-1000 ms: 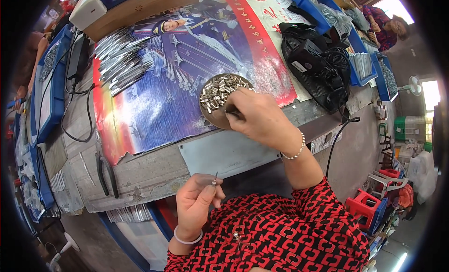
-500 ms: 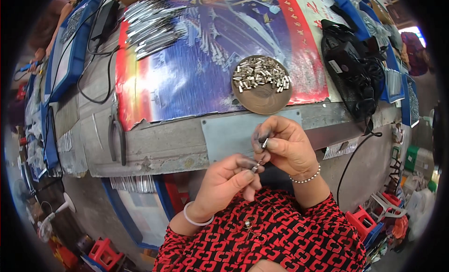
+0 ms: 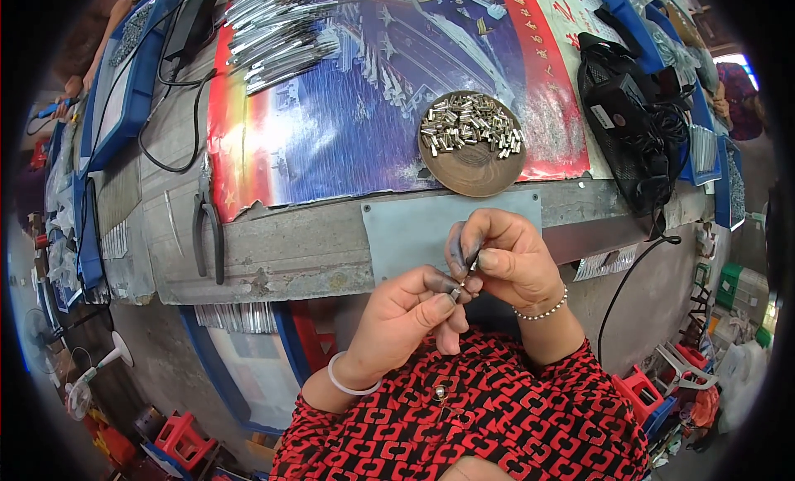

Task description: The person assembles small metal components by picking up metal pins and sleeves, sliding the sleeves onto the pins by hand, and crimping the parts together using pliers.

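Note:
In front of my chest, just off the bench's near edge, both hands are close together with darkened fingertips. My left hand (image 3: 414,309) pinches a small shiny metal piece (image 3: 455,293) between thumb and forefinger. Slightly farther away and to the right, my right hand (image 3: 515,262) is closed on another tiny metal piece (image 3: 474,266), mostly covered by the fingers. Whether the two pieces touch cannot be made out. Beyond the hands, a round brown dish (image 3: 476,176) holds many short silver metal tubes (image 3: 468,123). A grey plate (image 3: 406,233) lies on the bench edge behind my hands.
Pliers (image 3: 209,237) with dark handles lie at the left. A pile of silver strips (image 3: 277,38) rests on the poster (image 3: 331,141). On the right is a black mesh bag (image 3: 625,117) with cables. Blue trays (image 3: 124,108) flank the bench; another blue tray (image 3: 248,365) sits below.
My right hand's fingers have closed further over the small piece, and it has come down nearer the left hand's piece. The whole view has shifted slightly.

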Demonstrator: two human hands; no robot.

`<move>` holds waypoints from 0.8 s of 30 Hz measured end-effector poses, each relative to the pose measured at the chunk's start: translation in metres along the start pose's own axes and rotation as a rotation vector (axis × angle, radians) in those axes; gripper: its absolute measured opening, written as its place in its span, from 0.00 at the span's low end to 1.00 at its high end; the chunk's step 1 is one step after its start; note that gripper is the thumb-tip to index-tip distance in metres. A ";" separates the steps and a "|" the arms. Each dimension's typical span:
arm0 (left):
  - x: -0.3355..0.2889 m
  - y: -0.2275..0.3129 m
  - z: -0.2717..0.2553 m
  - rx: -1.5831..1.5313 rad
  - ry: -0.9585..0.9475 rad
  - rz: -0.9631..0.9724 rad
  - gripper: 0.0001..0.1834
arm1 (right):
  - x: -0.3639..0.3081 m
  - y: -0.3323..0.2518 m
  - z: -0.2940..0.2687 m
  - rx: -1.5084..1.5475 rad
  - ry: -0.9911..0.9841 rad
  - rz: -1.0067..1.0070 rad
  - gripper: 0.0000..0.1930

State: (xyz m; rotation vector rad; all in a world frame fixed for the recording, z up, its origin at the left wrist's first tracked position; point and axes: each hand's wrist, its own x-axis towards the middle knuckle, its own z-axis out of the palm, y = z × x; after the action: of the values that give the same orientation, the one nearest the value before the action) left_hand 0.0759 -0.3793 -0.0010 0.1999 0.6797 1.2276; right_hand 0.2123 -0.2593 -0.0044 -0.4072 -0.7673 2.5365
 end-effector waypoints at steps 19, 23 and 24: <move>-0.003 0.001 0.000 0.130 -0.030 0.006 0.07 | -0.004 0.002 0.003 -0.386 -0.138 -0.088 0.05; -0.003 -0.006 -0.001 -0.161 -0.130 -0.093 0.07 | -0.009 0.005 -0.002 -0.545 -0.059 -0.043 0.05; -0.003 -0.009 0.001 0.220 0.021 0.097 0.07 | -0.010 0.003 0.006 -0.577 0.019 0.010 0.06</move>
State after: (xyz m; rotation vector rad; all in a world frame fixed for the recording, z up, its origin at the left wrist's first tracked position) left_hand 0.0831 -0.3854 -0.0038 0.4075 0.8316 1.2481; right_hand 0.2174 -0.2692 0.0006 -0.6143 -1.4912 2.2768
